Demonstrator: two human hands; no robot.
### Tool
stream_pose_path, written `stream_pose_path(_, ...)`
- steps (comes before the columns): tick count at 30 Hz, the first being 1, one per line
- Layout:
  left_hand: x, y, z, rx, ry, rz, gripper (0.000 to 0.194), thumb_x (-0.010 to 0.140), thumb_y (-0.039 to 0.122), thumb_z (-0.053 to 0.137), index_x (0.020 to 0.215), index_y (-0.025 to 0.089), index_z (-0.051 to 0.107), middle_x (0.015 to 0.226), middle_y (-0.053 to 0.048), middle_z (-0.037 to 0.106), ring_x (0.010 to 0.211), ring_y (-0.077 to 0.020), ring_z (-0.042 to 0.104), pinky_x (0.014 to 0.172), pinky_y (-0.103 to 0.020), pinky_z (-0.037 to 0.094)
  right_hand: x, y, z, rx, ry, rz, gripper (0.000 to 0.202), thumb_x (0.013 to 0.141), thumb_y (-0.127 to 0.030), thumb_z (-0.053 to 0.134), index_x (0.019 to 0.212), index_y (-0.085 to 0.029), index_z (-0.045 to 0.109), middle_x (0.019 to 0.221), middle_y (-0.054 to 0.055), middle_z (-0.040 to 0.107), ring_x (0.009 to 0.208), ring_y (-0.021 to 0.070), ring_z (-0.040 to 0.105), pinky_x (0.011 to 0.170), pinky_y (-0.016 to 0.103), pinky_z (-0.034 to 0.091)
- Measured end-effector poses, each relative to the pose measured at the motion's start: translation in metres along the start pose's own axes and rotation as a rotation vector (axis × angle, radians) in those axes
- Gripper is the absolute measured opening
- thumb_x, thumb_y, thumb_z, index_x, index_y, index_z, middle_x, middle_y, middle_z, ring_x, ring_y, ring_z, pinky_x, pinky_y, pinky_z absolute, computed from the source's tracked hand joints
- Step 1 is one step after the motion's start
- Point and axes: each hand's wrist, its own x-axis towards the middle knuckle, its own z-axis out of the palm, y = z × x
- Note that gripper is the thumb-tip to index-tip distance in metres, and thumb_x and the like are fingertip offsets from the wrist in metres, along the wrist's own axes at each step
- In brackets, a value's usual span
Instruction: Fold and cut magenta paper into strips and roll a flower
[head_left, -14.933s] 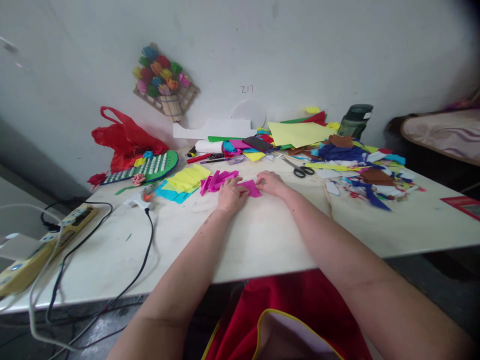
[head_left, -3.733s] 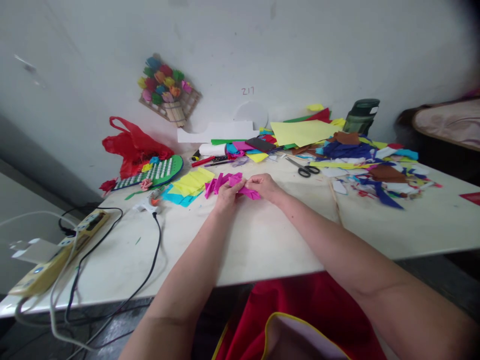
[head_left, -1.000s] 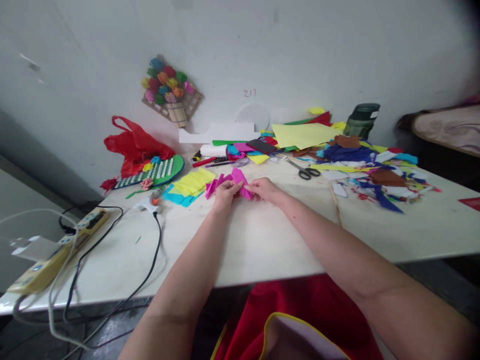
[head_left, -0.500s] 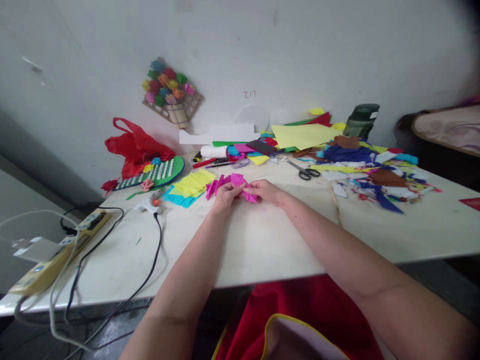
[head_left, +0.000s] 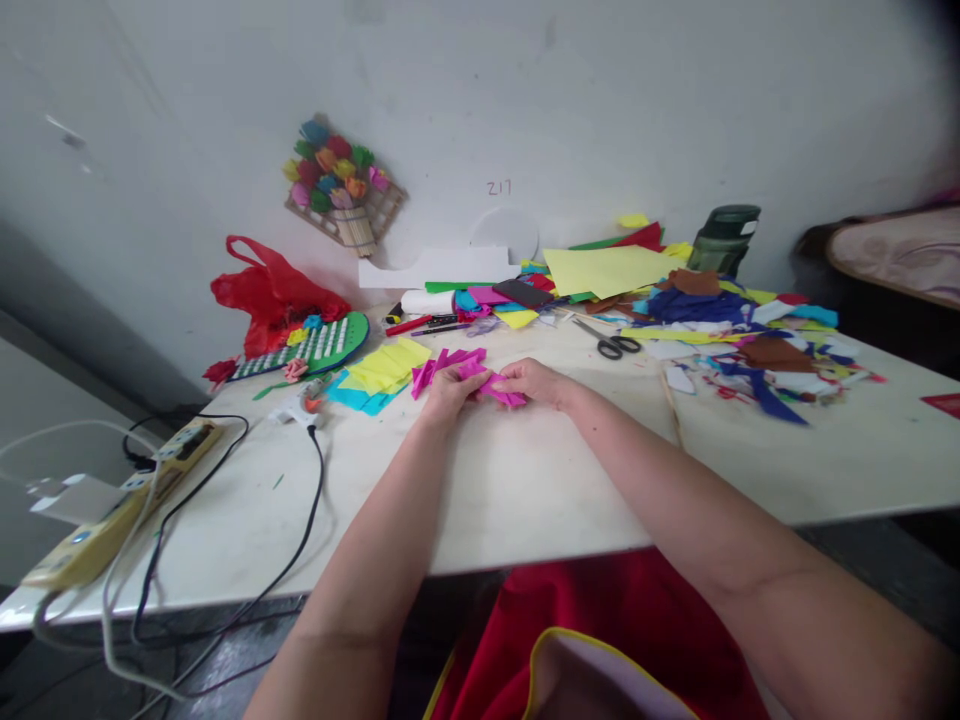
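Both hands meet at the middle of the white table, pinching one small piece of magenta paper [head_left: 491, 387] between them. My left hand [head_left: 451, 390] has thumb and fingers closed on its left side. My right hand [head_left: 532, 382] grips its right side with thumb and forefinger. Just behind my left hand lie more folded magenta paper pieces [head_left: 431, 368]. To their left are yellow paper pieces [head_left: 390, 366] on top of blue paper [head_left: 364, 397]. The undersides of the fingers are hidden.
Black scissors [head_left: 616, 346] lie behind my right hand. Colored scraps [head_left: 780, 355] pile up at right beside a dark green bottle [head_left: 724, 241]. At left are a glue gun [head_left: 298, 408], its cable, a power strip [head_left: 124, 515] and a red bag [head_left: 262, 290].
The magenta piece in my hands sits lower and flatter, its upper part no longer standing up. My hands have barely shifted.
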Motion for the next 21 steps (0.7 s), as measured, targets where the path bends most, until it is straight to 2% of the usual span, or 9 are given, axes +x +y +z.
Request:
stream_pose_path(3, 0.0, 0.002, 0.004, -0.022, 0.056, 0.001, 0.027, 0.058, 0.04, 0.076, 0.064, 0.015, 0.067, 0.052, -0.001, 0.059, 0.045, -0.0116, 0.051, 0.051, -0.028, 0.042, 0.002, 0.001, 0.002, 0.033, 0.083, -0.028, 0.029, 0.067, -0.039, 0.069, 0.058, -0.014, 0.055, 0.052, 0.003, 0.064, 0.046, 0.0104, 0.055, 0.045, 0.021, 0.041)
stream_pose_path(6, -0.002, 0.006, 0.007, -0.043, 0.073, -0.01, 0.028, 0.056, 0.039, 0.078, 0.063, 0.015, 0.064, 0.052, -0.001, 0.059, 0.043, -0.0113, 0.051, 0.049, -0.028, 0.042, 0.003, 0.0, 0.002, 0.007, 0.141, -0.029, 0.026, 0.067, -0.035, 0.069, 0.058, -0.014, 0.057, 0.047, 0.001, 0.06, 0.042, 0.0102, 0.053, 0.044, 0.022, 0.042)
stream_pose_path(10, -0.004, 0.007, 0.004, -0.02, 0.003, 0.005, 0.03, 0.056, 0.038, 0.078, 0.07, 0.016, 0.064, 0.058, -0.002, 0.063, 0.045, -0.0129, 0.055, 0.048, -0.027, 0.043, 0.0, -0.001, -0.005, -0.038, 0.082, -0.054, 0.021, 0.068, -0.031, 0.066, 0.059, -0.013, 0.06, 0.043, -0.002, 0.056, 0.038, 0.0073, 0.045, 0.041, 0.02, 0.037)
stream_pose_path(12, -0.005, 0.007, 0.002, 0.016, -0.011, 0.004, 0.03, 0.057, 0.038, 0.078, 0.068, 0.016, 0.062, 0.058, -0.002, 0.062, 0.046, -0.0132, 0.056, 0.048, -0.026, 0.043, 0.0, -0.001, -0.007, -0.066, 0.051, -0.057, 0.023, 0.069, -0.031, 0.065, 0.057, -0.012, 0.059, 0.042, -0.002, 0.055, 0.037, 0.0064, 0.043, 0.04, 0.019, 0.034)
stream_pose_path(17, -0.007, 0.01, 0.004, 0.049, -0.009, -0.014, 0.033, 0.058, 0.04, 0.076, 0.065, 0.015, 0.056, 0.053, 0.001, 0.06, 0.045, -0.0113, 0.055, 0.047, -0.024, 0.043, 0.002, 0.001, -0.008, -0.157, 0.058, -0.043, 0.02, 0.071, -0.03, 0.065, 0.061, -0.013, 0.059, 0.048, 0.0, 0.061, 0.04, 0.0075, 0.048, 0.04, 0.018, 0.035)
stream_pose_path(21, -0.009, 0.014, 0.008, 0.053, -0.036, -0.035, 0.033, 0.059, 0.04, 0.076, 0.071, 0.015, 0.059, 0.056, 0.002, 0.061, 0.045, -0.0105, 0.055, 0.048, -0.024, 0.045, 0.001, -0.001, -0.007, -0.157, 0.072, -0.05, 0.017, 0.073, -0.025, 0.061, 0.062, -0.013, 0.059, 0.044, -0.002, 0.057, 0.038, 0.008, 0.049, 0.039, 0.018, 0.035)
